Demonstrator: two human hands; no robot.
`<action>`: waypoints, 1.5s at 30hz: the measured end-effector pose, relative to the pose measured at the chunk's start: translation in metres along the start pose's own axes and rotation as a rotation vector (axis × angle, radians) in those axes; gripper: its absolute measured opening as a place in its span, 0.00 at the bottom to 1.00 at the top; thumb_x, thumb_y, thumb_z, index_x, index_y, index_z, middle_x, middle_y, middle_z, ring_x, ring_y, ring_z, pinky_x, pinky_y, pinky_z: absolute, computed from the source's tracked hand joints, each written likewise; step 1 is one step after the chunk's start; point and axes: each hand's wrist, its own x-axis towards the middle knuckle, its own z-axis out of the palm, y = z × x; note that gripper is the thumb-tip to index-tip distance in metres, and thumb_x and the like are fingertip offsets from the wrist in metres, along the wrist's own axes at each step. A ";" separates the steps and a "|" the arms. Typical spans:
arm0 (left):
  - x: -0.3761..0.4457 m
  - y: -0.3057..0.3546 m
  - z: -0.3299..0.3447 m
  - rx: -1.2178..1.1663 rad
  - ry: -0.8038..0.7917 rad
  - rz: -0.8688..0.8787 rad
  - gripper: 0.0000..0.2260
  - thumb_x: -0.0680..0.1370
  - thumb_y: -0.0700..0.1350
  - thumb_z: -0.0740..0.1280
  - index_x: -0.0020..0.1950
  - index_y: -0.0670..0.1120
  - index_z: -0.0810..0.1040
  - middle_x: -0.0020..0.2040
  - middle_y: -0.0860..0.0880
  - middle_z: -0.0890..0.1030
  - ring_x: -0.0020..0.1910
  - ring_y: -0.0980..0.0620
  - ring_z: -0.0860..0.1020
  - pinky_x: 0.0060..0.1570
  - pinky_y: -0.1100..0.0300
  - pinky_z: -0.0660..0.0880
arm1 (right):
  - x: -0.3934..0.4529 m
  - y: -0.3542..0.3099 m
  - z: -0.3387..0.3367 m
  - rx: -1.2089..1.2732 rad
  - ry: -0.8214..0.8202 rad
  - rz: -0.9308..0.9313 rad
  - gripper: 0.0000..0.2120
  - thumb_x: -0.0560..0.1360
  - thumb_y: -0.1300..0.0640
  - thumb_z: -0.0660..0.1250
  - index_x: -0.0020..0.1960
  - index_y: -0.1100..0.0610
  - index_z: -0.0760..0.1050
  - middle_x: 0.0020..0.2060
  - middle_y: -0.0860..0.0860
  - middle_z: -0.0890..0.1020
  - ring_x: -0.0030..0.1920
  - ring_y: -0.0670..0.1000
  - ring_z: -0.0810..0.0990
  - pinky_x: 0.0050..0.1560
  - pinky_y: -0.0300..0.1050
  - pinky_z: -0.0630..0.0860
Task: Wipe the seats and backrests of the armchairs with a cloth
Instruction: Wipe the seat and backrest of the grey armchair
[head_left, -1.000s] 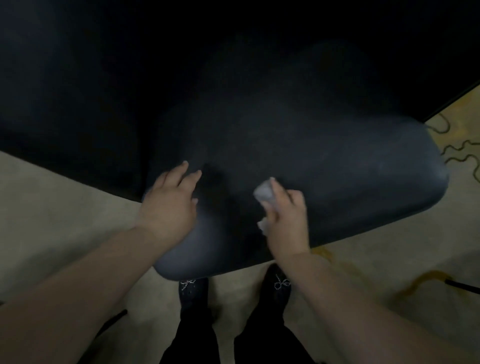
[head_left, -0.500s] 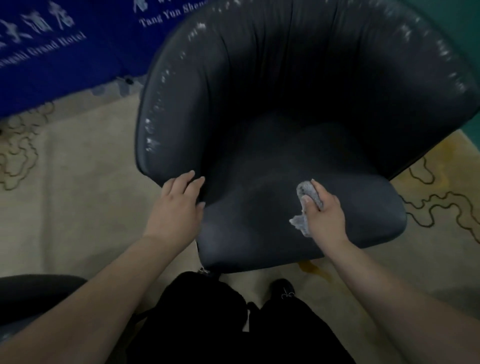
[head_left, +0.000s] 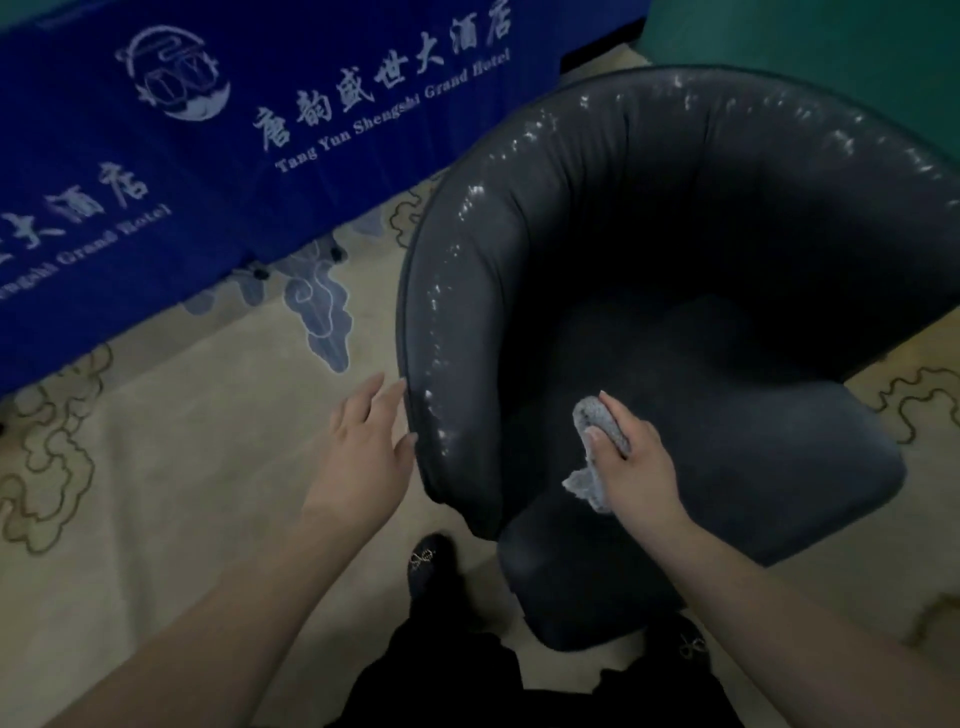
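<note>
On cloud-patterned carpet (head_left: 218, 467) beside a blue hotel banner (head_left: 208, 156), my right hand (head_left: 636, 467) bunches the soft, light grey cloth (head_left: 597, 421) over the armchair (head_left: 675, 260) seat's front, while my left hand (head_left: 363, 447), fingers straight, touches its smooth, slippery-looking armrest edge, likely a firm hold.

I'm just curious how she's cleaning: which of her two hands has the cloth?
The right hand grips the grey cloth over the armchair seat; the left hand is bare, fingers straight beside the chair's outer edge.
</note>
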 end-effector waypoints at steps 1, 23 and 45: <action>0.009 -0.010 -0.002 -0.031 -0.041 0.015 0.26 0.79 0.47 0.64 0.76 0.49 0.62 0.76 0.47 0.59 0.73 0.46 0.58 0.71 0.53 0.57 | -0.003 -0.006 0.014 0.025 0.010 0.011 0.21 0.79 0.53 0.63 0.71 0.43 0.68 0.58 0.43 0.73 0.52 0.33 0.72 0.46 0.24 0.66; 0.054 -0.038 0.008 -0.468 -0.350 0.038 0.32 0.78 0.46 0.67 0.77 0.56 0.54 0.61 0.64 0.75 0.49 0.57 0.80 0.45 0.71 0.72 | -0.030 -0.013 0.151 -0.122 0.180 -0.188 0.22 0.77 0.50 0.65 0.70 0.38 0.67 0.48 0.40 0.66 0.49 0.39 0.71 0.49 0.22 0.66; 0.051 -0.036 0.013 -0.573 -0.354 -0.023 0.35 0.78 0.42 0.67 0.78 0.56 0.53 0.72 0.56 0.69 0.58 0.45 0.79 0.61 0.52 0.74 | 0.002 -0.018 0.165 0.067 0.254 -0.272 0.27 0.79 0.58 0.63 0.68 0.29 0.63 0.50 0.44 0.64 0.47 0.57 0.75 0.46 0.45 0.81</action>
